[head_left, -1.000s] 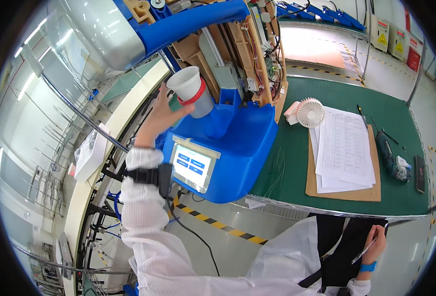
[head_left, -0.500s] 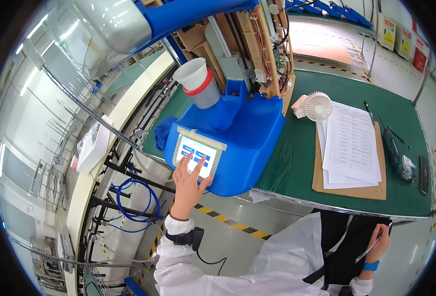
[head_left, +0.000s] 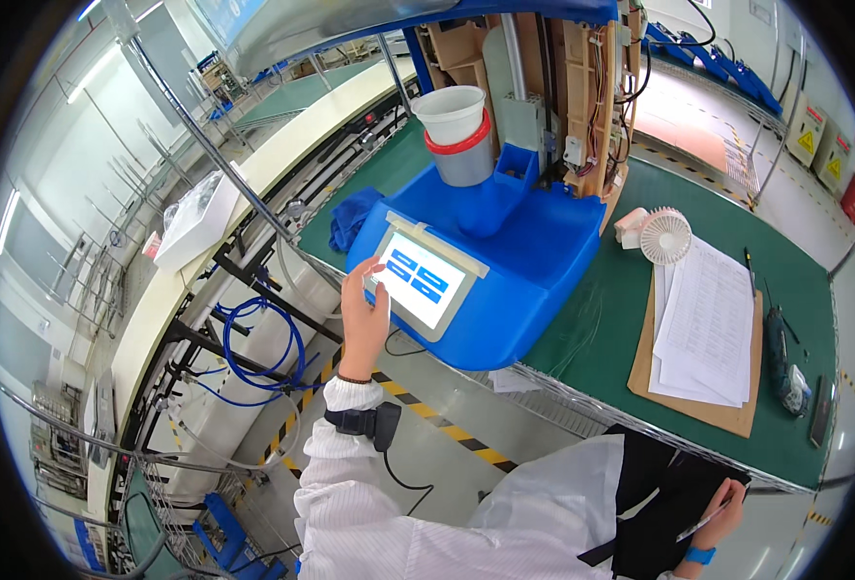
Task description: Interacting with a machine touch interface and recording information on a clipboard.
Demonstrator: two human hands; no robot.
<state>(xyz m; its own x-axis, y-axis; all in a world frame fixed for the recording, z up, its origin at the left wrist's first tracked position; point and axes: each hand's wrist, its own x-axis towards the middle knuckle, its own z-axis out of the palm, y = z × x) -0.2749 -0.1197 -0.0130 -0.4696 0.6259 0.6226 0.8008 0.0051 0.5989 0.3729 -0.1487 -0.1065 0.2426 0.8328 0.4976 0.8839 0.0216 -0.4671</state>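
Observation:
My left hand (head_left: 362, 314) is at the left edge of a lit touchscreen (head_left: 429, 280) that shows several blue buttons. Its fingertips are over the screen's edge, thumb apart from the fingers, holding nothing; whether they touch the glass I cannot tell. The screen is set in the front of a blue plastic machine base (head_left: 515, 329), with tape along its top edge. Behind it stands a white plastic cup (head_left: 450, 114) in a grey holder with a red ring. Low on the right, by my lap, my right hand (head_left: 720, 514) is closed around a thin pen (head_left: 693, 529).
On the green table (head_left: 582, 319) lie printed sheets (head_left: 703, 329) on brown cardboard, a small pink fan (head_left: 664, 236), a green electric screwdriver (head_left: 785, 372) and a dark phone (head_left: 821, 411). A blue cloth (head_left: 353, 218) sits left of the machine. Coiled blue tubing (head_left: 263, 343) hangs below.
My left hand has drawn back from the middle of the touchscreen to its left edge, its fingers less spread. The view has shifted, and the right hand still holds the pen.

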